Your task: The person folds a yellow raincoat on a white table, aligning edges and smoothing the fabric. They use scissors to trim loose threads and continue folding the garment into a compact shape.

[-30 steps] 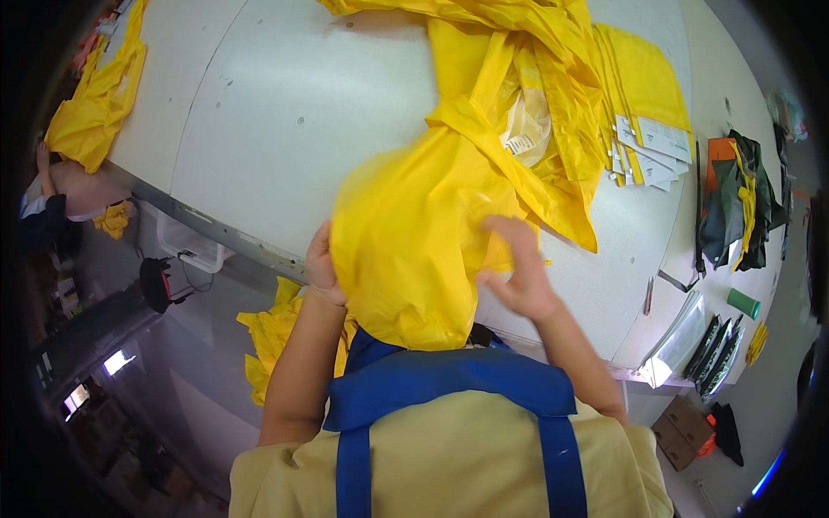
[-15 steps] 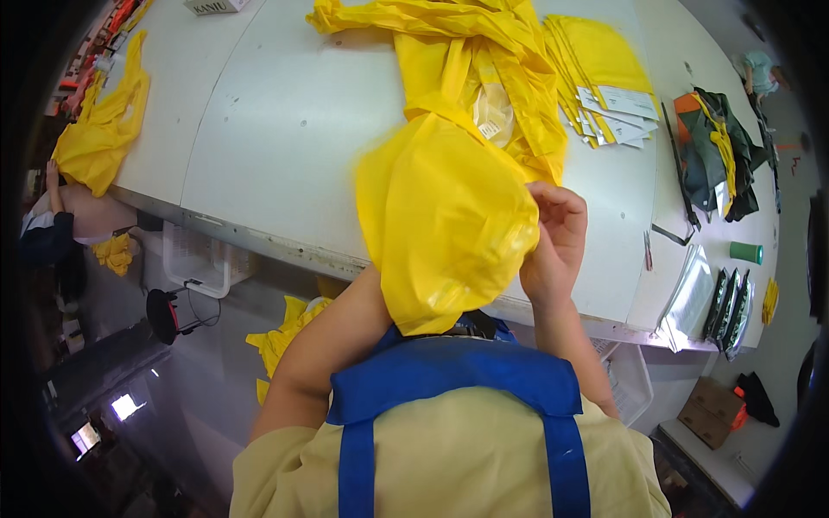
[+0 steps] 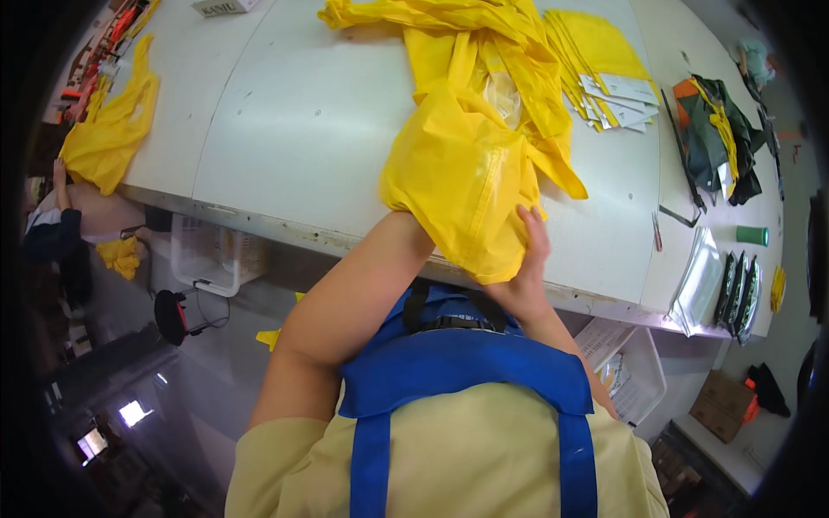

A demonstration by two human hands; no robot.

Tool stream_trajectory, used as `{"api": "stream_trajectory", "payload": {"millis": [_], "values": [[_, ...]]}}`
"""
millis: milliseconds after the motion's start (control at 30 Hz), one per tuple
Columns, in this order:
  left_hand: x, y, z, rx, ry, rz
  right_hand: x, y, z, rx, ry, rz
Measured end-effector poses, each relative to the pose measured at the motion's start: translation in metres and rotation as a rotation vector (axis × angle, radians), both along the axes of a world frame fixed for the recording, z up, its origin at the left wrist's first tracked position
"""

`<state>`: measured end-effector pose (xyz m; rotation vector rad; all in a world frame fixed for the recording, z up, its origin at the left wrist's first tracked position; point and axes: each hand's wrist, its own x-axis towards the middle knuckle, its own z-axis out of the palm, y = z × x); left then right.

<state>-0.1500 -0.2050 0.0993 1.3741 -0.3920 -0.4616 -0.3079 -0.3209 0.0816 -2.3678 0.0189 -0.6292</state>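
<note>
Right hand (image 3: 528, 274), fingers extended, touches the garment (image 3: 432, 164) at its right; left hand, covered by it, can't be judged. Seemingly light, soft, slippery, it should hold best by its seam (image 3: 489, 190).

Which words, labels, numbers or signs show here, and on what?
White box, top left of view: large dark lettering, not copied out.
White sheets on yellow packets: too small to read.
Clear patch on yellow garment: marks too small.
Blue apron: small pale lettering, unreadable.
Red wall marks: too blurred.
</note>
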Motion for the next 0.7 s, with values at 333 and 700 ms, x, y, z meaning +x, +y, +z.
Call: {"api": "stream_trajectory", "payload": {"millis": [333,700], "values": [[-0.057,0.091,-0.067,0.612,-0.217,-0.483,-0.056,-0.119,-0.053,0.710,0.090,-0.487],[0.020,0.101,-0.071,0.533,-0.929,0.079,-0.090,-0.154,-0.049,0.912,0.275,-0.192]]}}
